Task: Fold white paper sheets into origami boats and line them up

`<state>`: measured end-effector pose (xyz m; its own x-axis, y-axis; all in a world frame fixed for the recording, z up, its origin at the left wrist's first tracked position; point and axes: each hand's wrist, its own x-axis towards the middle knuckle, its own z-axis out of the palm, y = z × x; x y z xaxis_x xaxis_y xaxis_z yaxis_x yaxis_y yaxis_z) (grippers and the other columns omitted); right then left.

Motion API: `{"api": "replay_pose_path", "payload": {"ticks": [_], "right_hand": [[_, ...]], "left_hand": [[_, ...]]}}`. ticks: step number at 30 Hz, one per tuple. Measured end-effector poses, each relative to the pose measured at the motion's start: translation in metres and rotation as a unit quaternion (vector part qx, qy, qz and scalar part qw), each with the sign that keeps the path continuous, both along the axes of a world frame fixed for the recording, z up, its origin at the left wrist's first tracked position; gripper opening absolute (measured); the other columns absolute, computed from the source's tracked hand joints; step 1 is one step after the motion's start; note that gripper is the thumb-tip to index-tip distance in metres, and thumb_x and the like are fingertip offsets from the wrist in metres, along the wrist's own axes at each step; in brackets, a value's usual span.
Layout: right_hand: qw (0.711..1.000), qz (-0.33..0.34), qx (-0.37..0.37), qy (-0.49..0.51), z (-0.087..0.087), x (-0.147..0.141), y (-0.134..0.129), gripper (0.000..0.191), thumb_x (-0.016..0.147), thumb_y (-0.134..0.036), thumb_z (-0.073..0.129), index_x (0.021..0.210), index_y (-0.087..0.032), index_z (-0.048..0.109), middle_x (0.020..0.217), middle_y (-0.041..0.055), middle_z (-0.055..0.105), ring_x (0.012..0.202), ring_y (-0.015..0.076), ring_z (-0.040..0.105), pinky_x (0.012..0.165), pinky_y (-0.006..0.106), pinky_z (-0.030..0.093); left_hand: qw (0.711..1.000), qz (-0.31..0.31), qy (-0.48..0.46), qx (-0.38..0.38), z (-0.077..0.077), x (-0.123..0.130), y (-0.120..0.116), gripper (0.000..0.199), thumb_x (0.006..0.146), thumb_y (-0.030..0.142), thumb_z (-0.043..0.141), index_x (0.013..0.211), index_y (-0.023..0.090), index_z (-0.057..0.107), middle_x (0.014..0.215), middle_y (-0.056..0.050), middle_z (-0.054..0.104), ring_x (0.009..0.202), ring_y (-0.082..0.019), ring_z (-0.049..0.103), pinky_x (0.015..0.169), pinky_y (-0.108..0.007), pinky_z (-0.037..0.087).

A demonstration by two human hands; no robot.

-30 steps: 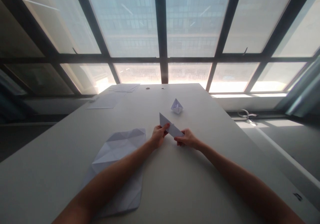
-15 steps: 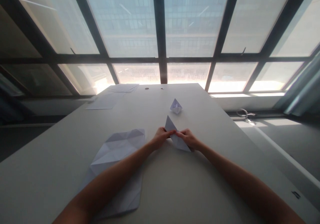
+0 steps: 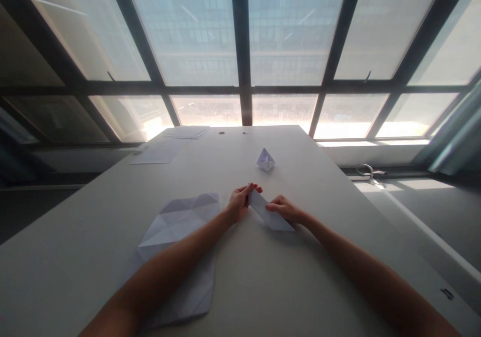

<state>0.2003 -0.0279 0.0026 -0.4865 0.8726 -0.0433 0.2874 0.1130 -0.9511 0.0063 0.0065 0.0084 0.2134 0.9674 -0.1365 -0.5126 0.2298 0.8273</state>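
Observation:
A small folded white paper is held between both hands, just above the table. My left hand pinches its upper left corner. On its right edge, my right hand grips with the thumb on top; the fingers underneath are partly hidden. Beyond the hands stands a small pointed paper figure. Creased white sheets lie to the left, partly covered by my left forearm.
The white table reaches toward the windows. Flat paper sheets lie at its far left. Two small round spots are near the far edge. A small dark fitting is at the lower right.
My left hand has moved up and slightly left, to the paper's top corner. The peak that stood up there no longer shows. The paper's lower tip has shifted slightly right.

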Motion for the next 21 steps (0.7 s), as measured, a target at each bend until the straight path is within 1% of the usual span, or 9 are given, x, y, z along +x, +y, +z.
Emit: {"api": "replay_pose_path", "payload": {"ticks": [2,3,5,7,9,12,16,18,21], "right_hand": [[1.0,-0.013,0.006,0.005,0.0,-0.001,-0.002,0.045,0.074,-0.056,0.058,0.053,-0.018,0.045,0.049,-0.0044,0.034,0.047,0.0082,0.03,0.043,0.023,0.021],[1.0,-0.026,0.012,0.009,-0.001,-0.002,-0.002,0.045,0.074,-0.056,0.058,0.054,-0.018,0.045,0.049,-0.0043,0.034,0.047,0.0083,0.03,0.043,0.023,0.02],[0.997,-0.063,0.027,0.02,-0.004,-0.005,-0.002,0.047,0.075,-0.058,0.056,0.054,-0.018,0.047,0.049,-0.004,0.035,0.048,0.0086,0.03,0.044,0.023,0.021],[0.994,-0.098,0.044,0.031,-0.007,-0.007,-0.001,0.049,0.077,-0.06,0.054,0.054,-0.017,0.049,0.05,-0.0036,0.036,0.048,0.0089,0.031,0.045,0.023,0.022],[0.991,-0.119,0.059,0.03,-0.01,-0.009,0.0,0.051,0.078,-0.062,0.053,0.054,-0.017,0.051,0.05,-0.0034,0.038,0.049,0.0091,0.032,0.045,0.023,0.023],[0.991,-0.107,0.076,0.016,-0.011,-0.011,0.0,0.051,0.077,-0.062,0.057,0.054,-0.016,0.052,0.05,-0.0033,0.041,0.049,0.0091,0.035,0.045,0.023,0.024],[0.996,-0.074,0.039,0.018,-0.008,-0.014,-0.003,0.048,0.078,-0.059,0.06,0.059,-0.015,0.059,0.051,-0.0008,0.054,0.046,0.0102,0.045,0.045,0.021,0.031],[0.997,-0.076,0.031,0.014,-0.006,-0.015,-0.004,0.048,0.08,-0.059,0.058,0.06,-0.014,0.061,0.051,0.0012,0.058,0.045,0.0104,0.048,0.044,0.021,0.033],[0.996,-0.083,0.042,0.008,-0.005,-0.015,-0.004,0.049,0.082,-0.058,0.055,0.06,-0.015,0.062,0.049,0.0012,0.059,0.041,0.0097,0.046,0.043,0.021,0.032]], "left_hand": [[1.0,0.009,-0.017,-0.003,0.0,-0.001,0.001,0.026,0.077,0.034,0.08,0.085,0.011,0.072,0.088,-0.011,0.074,0.085,-0.019,0.07,0.078,-0.026,0.053],[1.0,-0.006,-0.015,0.004,0.0,-0.001,0.001,0.028,0.077,0.036,0.079,0.087,0.01,0.072,0.09,-0.011,0.074,0.085,-0.019,0.07,0.078,-0.026,0.053],[0.997,-0.066,0.014,0.027,-0.001,-0.002,-0.001,0.033,0.075,0.038,0.081,0.089,0.009,0.074,0.092,-0.013,0.074,0.083,-0.02,0.069,0.077,-0.027,0.053],[0.989,-0.124,0.06,0.047,-0.002,-0.001,-0.005,0.035,0.07,0.037,0.084,0.086,0.007,0.075,0.089,-0.015,0.074,0.08,-0.021,0.069,0.077,-0.029,0.053],[0.984,-0.14,0.088,0.062,-0.002,0.001,-0.009,0.034,0.066,0.036,0.087,0.081,0.008,0.075,0.083,-0.014,0.075,0.077,-0.022,0.069,0.078,-0.031,0.053],[0.99,-0.1,0.071,0.064,-0.004,0.003,-0.009,0.034,0.065,0.036,0.087,0.082,0.008,0.075,0.083,-0.013,0.075,0.077,-0.022,0.069,0.078,-0.031,0.053],[0.999,-0.004,0.019,0.04,-0.006,0.0,0.001,0.03,0.069,0.031,0.085,0.085,0.009,0.074,0.088,-0.013,0.074,0.079,-0.019,0.07,0.079,-0.028,0.053],[0.999,0.035,0.004,0.035,-0.008,-0.003,0.006,0.026,0.072,0.029,0.083,0.086,0.009,0.073,0.088,-0.013,0.074,0.082,-0.018,0.07,0.081,-0.027,0.053],[0.997,0.071,-0.008,0.039,-0.009,-0.006,0.012,0.024,0.075,0.028,0.081,0.088,0.01,0.072,0.088,-0.012,0.074,0.085,-0.018,0.07,0.084,-0.027,0.052]]}}
